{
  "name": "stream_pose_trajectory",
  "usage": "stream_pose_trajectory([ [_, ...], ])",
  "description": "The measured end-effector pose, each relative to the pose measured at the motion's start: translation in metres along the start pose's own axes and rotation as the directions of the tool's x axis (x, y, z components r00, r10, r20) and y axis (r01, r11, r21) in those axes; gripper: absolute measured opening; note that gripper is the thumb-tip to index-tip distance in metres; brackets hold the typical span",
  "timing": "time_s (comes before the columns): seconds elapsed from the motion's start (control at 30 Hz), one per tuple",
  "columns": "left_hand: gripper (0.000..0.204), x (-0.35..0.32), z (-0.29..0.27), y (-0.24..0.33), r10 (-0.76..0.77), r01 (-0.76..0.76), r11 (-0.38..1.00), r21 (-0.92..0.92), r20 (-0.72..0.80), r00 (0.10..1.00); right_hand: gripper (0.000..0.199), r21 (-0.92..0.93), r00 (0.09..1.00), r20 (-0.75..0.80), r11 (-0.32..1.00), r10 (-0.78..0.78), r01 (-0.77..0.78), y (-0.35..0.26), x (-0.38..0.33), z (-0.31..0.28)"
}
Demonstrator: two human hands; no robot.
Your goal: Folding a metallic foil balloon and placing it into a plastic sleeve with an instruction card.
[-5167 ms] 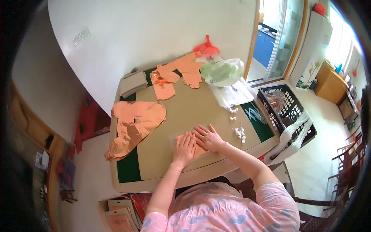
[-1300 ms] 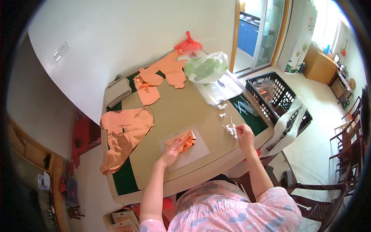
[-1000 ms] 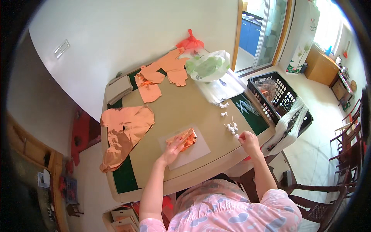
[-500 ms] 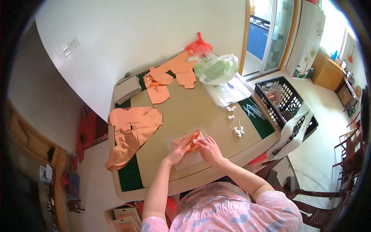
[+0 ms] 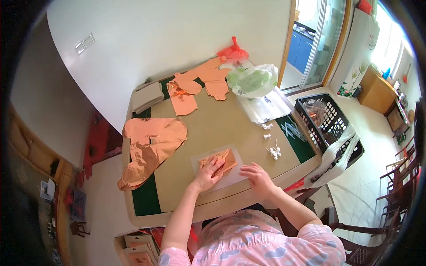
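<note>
My left hand (image 5: pixel 209 173) lies with its fingers flat on a folded copper-coloured foil balloon (image 5: pixel 229 162), pressing it down. Under the balloon is a whitish translucent sheet or bag (image 5: pixel 229 180) on the tabletop. To the right of the sheet my right hand (image 5: pixel 258 177) is raised a little, fingers stretched out and nothing held. A larger flat copper foil balloon (image 5: pixel 156 140) rests at the table's left side. Farther back lie more flat foil balloons (image 5: pixel 208 77).
A stack of grey-beige packets (image 5: pixel 147 97) sits at the back left. White string bundles (image 5: pixel 274 152) lie right of my hands. Clear plastic bags (image 5: pixel 268 107) and a green-white bag (image 5: pixel 253 80) are at the back right. Beyond the table's right edge stands a black basket (image 5: pixel 328 116).
My right hand has let go of the folded foil balloon and moved right, its fingers opening out. My left hand has flattened on the balloon. The view has shifted slightly.
</note>
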State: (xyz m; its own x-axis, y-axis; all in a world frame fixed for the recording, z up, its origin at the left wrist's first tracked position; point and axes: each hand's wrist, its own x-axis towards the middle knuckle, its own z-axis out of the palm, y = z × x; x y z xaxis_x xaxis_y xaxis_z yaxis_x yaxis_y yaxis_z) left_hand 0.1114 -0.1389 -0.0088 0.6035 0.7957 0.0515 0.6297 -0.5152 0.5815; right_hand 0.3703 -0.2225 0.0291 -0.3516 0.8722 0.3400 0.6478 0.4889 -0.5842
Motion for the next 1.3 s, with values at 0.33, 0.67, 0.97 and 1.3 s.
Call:
stream_pose_trajectory([
  [0.33,0.075,-0.012,0.002,0.026,0.043,-0.021,0.933,0.359,-0.053,0.998,0.041,-0.264,0.997,0.037,0.962,-0.064,0.072,0.017,0.081,0.054],
  [0.67,0.026,-0.034,-0.006,-0.043,-0.190,0.171,0.981,-0.095,-0.672,0.716,0.041,-0.280,0.998,-0.025,0.959,-0.049,0.040,0.019,0.083,0.069],
  [0.97,0.057,0.005,0.018,0.010,-0.037,0.138,0.954,0.267,-0.352,0.935,0.042,-0.302,1.000,0.007,0.953,0.031,-0.027,0.017,0.080,0.072],
  [1.3,0.082,0.005,0.023,0.011,-0.136,0.228,0.914,0.337,-0.275,0.952,0.055,-0.407,0.984,0.108,0.909,0.142,-0.086,0.011,0.079,0.065],
])
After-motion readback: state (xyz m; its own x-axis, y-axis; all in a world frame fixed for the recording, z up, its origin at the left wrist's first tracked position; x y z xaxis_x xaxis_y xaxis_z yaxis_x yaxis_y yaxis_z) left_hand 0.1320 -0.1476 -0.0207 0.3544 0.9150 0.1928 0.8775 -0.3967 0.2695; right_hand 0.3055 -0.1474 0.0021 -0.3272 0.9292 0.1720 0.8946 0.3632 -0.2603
